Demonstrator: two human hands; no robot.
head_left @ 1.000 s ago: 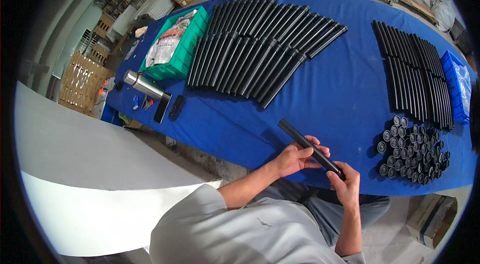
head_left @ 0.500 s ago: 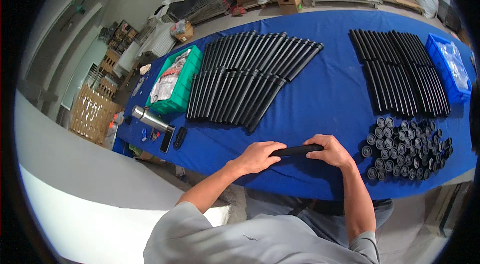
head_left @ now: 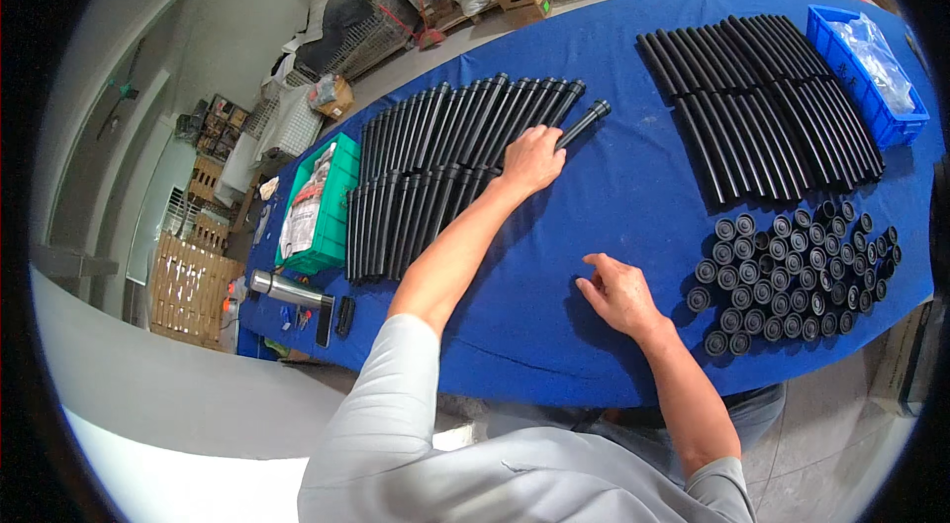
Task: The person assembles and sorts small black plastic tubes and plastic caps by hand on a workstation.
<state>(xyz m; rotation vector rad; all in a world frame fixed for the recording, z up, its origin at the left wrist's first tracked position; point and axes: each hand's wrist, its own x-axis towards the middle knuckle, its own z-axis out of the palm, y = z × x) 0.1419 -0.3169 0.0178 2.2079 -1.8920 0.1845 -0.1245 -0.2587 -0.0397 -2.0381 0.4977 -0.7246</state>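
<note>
My left hand is closed on a black tube with a ringed cap at its far end. That tube slants beside the right edge of the group of capped black tubes, which lie in two overlapping rows; its near end is hidden under the hand. Over the bare blue cloth nearer to me, my right hand is empty, thumb and forefinger apart. To its right stand many round black caps in loose rows. Uncapped black tubes lie side by side in two rows at the far right.
A green crate with a printed bag borders the capped tubes on the left. Nearby lie a steel flask, a phone and a black object. The blue bin at the far right holds clear plastic bags. Blue cloth covers the table.
Both hands held a black tube near the front edge. My left hand has carried a tube away to the capped group; my right hand has let go and stays near the front. The view has shifted.
</note>
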